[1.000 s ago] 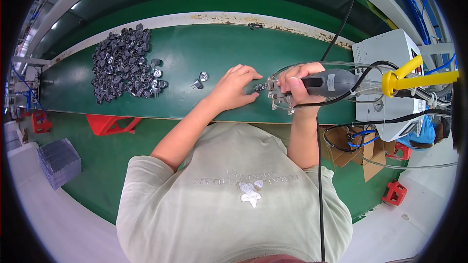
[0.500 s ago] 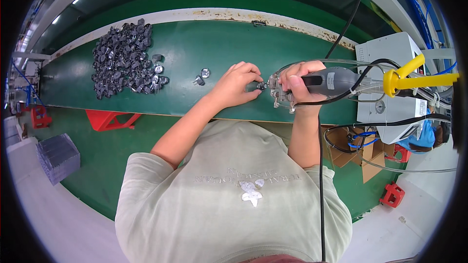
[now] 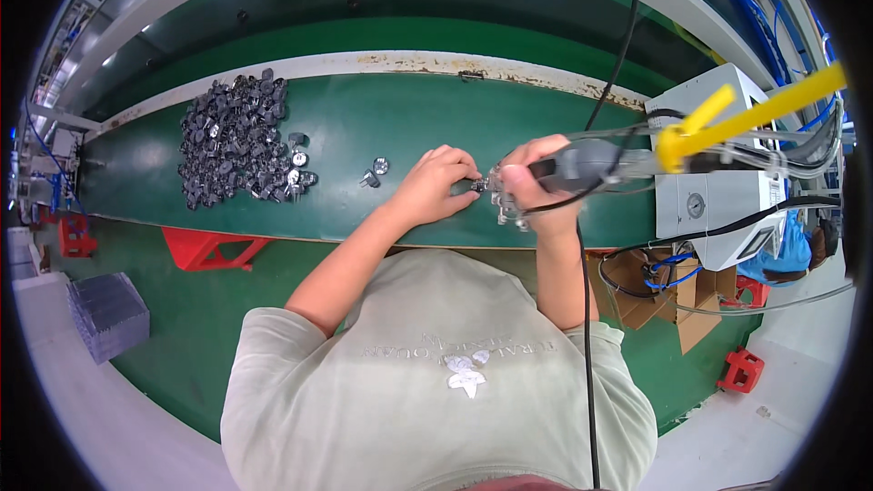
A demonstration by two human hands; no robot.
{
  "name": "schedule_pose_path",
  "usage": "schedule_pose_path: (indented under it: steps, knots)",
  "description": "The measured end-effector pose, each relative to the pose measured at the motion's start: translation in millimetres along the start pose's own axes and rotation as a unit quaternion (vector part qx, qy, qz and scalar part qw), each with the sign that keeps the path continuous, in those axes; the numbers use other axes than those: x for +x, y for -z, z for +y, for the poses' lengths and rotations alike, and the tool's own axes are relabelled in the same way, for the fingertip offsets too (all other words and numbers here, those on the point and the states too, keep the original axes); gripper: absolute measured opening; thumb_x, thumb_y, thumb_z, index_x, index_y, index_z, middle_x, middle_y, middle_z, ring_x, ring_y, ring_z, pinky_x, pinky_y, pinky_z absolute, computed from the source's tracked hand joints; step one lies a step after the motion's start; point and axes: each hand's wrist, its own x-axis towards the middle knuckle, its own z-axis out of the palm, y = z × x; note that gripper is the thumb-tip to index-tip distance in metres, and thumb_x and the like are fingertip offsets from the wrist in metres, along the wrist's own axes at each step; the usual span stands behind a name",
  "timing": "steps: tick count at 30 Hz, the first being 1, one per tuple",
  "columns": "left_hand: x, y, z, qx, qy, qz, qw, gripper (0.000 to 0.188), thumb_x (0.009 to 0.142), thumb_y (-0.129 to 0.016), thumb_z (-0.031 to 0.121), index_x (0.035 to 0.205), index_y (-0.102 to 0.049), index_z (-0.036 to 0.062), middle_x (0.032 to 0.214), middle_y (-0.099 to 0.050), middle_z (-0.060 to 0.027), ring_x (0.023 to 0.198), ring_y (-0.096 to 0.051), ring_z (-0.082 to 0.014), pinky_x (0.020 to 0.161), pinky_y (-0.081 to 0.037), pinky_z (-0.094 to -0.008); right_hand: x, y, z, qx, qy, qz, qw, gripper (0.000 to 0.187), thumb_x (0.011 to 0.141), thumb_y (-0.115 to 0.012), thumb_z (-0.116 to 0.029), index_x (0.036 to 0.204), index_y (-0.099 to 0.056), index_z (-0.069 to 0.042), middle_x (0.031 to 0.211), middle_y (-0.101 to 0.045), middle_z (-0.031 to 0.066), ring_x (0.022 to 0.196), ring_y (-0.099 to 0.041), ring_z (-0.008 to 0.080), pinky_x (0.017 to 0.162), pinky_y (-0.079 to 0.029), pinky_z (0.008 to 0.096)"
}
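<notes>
My left hand rests low over the green table, its thumb and fingers closed on a small dark part, mostly hidden by the fingertips. Wrapped around a grey powered screwdriver, my right hand holds the tool lying nearly sideways. Its clear, jointed head meets the small part at my left fingertips. Two small grey-and-silver knob-like parts lie just left of my left hand. Farther left sits a large pile of similar parts.
At right stands a light grey machine with a round gauge. Hoses, a black cable and a yellow tie run from the screwdriver. Below are an open cardboard box, red stools and a grey stack.
The view has tilted, so the table sits lower in the picture. My right hand and the screwdriver have shifted left, the tool's rear end swinging up. My left hand keeps its pinch.
</notes>
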Motion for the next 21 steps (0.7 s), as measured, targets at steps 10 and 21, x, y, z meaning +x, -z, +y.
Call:
schedule_pose_path:
  steps: [10, 21]
  knots:
    - [-1, -3, -3, -0.013, 0.004, -0.005, 1.0, 0.027, 0.073, -0.078, 0.015, 0.098, -0.071, 0.0058, 0.104, -0.065, -0.0059, 0.099, -0.059, -0.0261, 0.094, -0.045, -0.0383, -2, 5, -13, 0.088, 0.013, -0.018, 0.996, 0.025, 0.079, -0.067, 0.009, 0.09, -0.049, -0.003, 0.069, -0.06, 0.0089, 0.063, -0.06, 0.0156, 0.059, -0.053, 0.0304]
    - [-1, -3, -3, -0.014, -0.002, -0.003, 1.0, 0.027, 0.073, -0.078, 0.013, 0.098, -0.071, 0.0063, 0.104, -0.064, -0.0053, 0.099, -0.059, -0.0259, 0.094, -0.045, -0.0385, -4, 7, 0, 0.078, 0.036, -0.027, 0.996, 0.024, 0.081, -0.067, 0.008, 0.09, -0.048, -0.003, 0.07, -0.061, 0.009, 0.062, -0.06, 0.0153, 0.06, -0.053, 0.031]
